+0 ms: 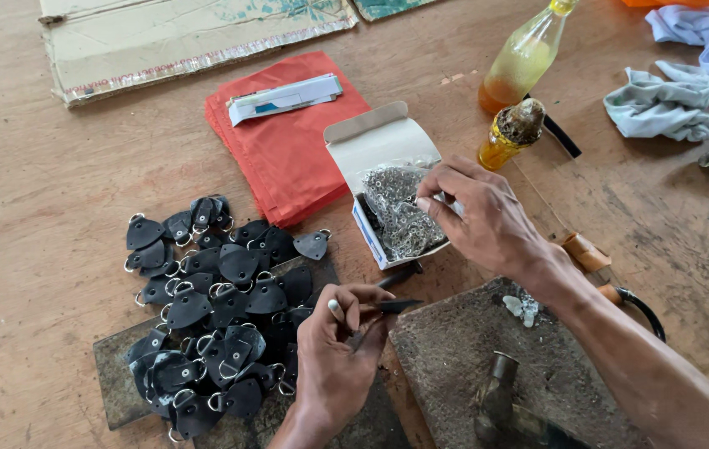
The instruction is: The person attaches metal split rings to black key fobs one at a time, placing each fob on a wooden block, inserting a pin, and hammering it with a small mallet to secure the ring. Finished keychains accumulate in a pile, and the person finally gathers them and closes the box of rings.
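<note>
My right hand (479, 218) reaches into a small open cardboard box (379, 141), fingers pinched at a clear bag of small metal eyelets (400, 212) inside it. My left hand (339, 349) holds a small black leather piece (394, 306) between thumb and fingers, just right of a pile of several black leather tabs with metal rings (221, 299). The pile lies partly on a dark flat slab (117, 382).
A stack of red sheets (288, 154) with a white packet (284, 98) lies behind the box. Two yellow-liquid bottles (525, 58) (508, 133), grey rags (662, 104), cardboard (171, 37), a rough stone block (462, 349) with a hammer head (500, 391) surround my hands on the wooden floor.
</note>
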A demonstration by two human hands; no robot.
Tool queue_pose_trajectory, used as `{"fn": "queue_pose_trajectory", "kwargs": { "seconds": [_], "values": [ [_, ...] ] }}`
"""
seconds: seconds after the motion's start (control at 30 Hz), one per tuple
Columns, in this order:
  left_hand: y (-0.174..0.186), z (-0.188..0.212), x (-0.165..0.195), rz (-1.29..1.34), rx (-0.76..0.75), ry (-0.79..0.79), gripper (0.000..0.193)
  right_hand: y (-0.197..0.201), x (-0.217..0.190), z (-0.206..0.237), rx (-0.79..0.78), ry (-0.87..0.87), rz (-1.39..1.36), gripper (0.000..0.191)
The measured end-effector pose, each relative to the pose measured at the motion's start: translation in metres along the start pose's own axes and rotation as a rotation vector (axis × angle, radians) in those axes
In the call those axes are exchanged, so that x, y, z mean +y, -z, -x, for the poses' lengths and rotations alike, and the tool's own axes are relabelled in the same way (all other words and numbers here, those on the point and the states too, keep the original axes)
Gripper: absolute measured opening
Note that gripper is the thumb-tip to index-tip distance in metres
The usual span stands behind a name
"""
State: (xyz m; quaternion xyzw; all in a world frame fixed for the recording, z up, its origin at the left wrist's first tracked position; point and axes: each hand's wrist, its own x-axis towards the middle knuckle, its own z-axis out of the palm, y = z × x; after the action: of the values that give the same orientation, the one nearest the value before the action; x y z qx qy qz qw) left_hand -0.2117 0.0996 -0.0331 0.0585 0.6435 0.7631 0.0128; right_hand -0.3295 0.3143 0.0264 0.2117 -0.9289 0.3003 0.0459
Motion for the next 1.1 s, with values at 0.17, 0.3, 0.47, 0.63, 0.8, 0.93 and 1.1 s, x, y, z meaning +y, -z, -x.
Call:
{"fn": "queue_pose_trajectory", "kwargs": {
  "seconds": [0.17,0.3,0.47,0.63,0.8,0.93,1.1],
  "values": [
    [0.002,0.01,0.004,-0.392,0.02,-0.348,0.043,0.009,-0.04,0.029,-0.268,0.115,-0.107,0.005],
    [0.004,0.012,0.0,-0.399,-0.08,-0.584,0.042,0.016,-0.061,0.047,-0.314,0.247,-0.174,0.011],
    [0.01,0.012,-0.004,-0.454,-0.206,-0.622,0.044,0.023,-0.067,0.048,-0.254,0.324,-0.158,0.016],
    [0.011,0.012,-0.004,-0.491,-0.224,-0.648,0.046,0.023,-0.071,0.047,-0.258,0.372,-0.127,0.018],
    [0.008,0.011,-0.002,-0.489,-0.203,-0.617,0.042,0.021,-0.071,0.048,-0.268,0.39,-0.105,0.019],
    [0.008,0.011,0.002,-0.473,-0.234,-0.624,0.039,0.02,-0.071,0.049,-0.299,0.345,-0.123,0.018],
    [0.007,0.011,0.002,-0.483,-0.229,-0.623,0.039,0.019,-0.073,0.052,-0.309,0.366,-0.125,0.018]
  ]
}}
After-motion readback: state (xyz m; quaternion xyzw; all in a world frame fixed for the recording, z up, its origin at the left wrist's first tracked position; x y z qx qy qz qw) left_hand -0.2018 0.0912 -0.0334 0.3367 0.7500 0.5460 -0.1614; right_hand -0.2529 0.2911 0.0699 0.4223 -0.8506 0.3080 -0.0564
